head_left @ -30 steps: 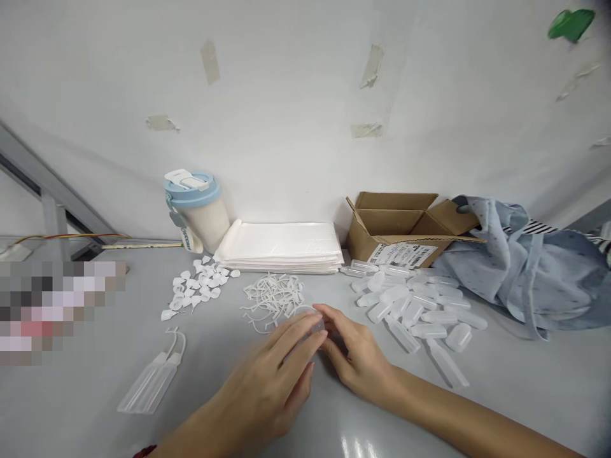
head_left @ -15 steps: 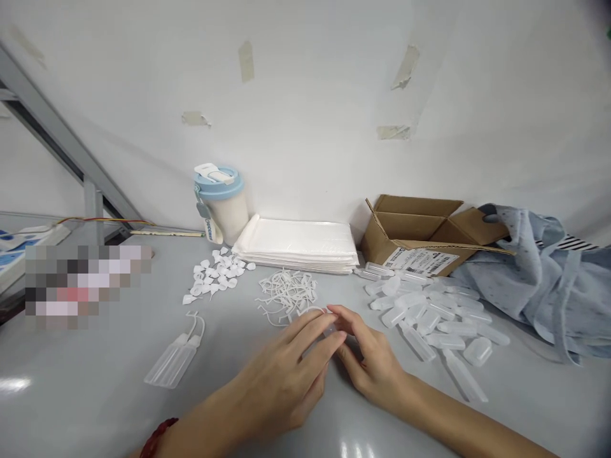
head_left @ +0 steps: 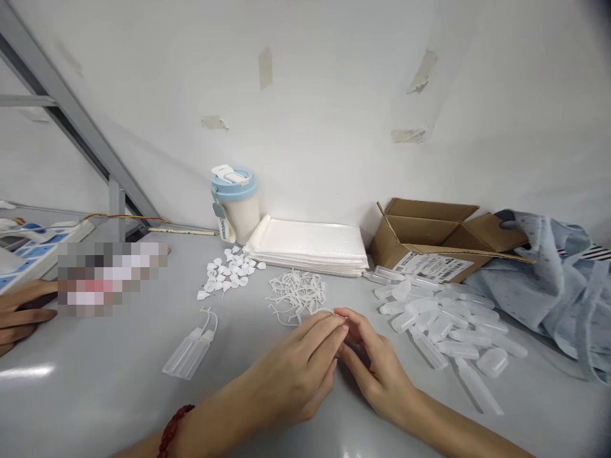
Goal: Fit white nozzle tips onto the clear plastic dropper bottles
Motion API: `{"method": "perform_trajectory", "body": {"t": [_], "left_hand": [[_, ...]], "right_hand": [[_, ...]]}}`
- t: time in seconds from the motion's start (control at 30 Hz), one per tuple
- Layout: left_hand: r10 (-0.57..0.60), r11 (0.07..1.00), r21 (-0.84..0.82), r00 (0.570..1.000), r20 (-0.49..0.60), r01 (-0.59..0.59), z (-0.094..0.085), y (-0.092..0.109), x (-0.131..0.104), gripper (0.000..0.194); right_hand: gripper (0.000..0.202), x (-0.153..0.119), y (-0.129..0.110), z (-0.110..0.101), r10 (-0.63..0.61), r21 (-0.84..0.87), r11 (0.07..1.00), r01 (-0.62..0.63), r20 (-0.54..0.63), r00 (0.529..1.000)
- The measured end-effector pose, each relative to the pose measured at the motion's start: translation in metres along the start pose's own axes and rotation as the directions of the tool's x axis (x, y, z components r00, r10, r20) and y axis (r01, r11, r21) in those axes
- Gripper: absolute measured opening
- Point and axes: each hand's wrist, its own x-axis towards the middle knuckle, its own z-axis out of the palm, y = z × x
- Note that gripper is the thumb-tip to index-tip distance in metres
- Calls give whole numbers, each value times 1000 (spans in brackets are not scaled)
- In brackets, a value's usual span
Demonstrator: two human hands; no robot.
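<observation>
hands meet at mid-surface, left hand (head_left: 305, 366) cupped against right hand (head_left: 377, 369), fingers bent in a grip around a mostly hidden piece, just in front of the white loops (head_left: 300, 291), translucent bottles (head_left: 449, 324) to the right!

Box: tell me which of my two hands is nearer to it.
Right. The right hand is in front of the box, slightly to its left; the left hand is farther away, beyond the right hand's left side.
</observation>
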Motion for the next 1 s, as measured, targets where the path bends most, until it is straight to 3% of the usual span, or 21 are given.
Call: {"method": "perform_trajectory", "body": {"t": [0.13,0.27,0.4,0.5,0.67,0.83,1.0], "left_hand": [[-29,999,-24,999,-19,28,-1,0,2,35],[-45,997,-58,999,-25,43,0,1,1,35],[-114,987,-123,992,-59,106,2,0,-2,34],[-150,977,-160,988,-26,144,1,-4,-5,35],[-99,992,-80,994,-56,94,-1,-8,-6,34],[73,977,207,994,-85,-54,5,-10,-8,31],[132,970,214,988,-81,-112,9,-11,-12,30]], "right_hand": [[39,0,-2,3,86,198,977,-83,-4,996],[39,3,-11,6,227,452,861,-233,69,971],[41,6,-14,6,309,535,784,-316,106,945],[39,8,-13,4,328,599,726,-336,128,936],[33,10,-14,3,318,682,635,-362,197,928],[26,11,-14,2,314,618,709,-339,153,937],[30,12,-13,3,325,503,804,-316,73,943]]}}
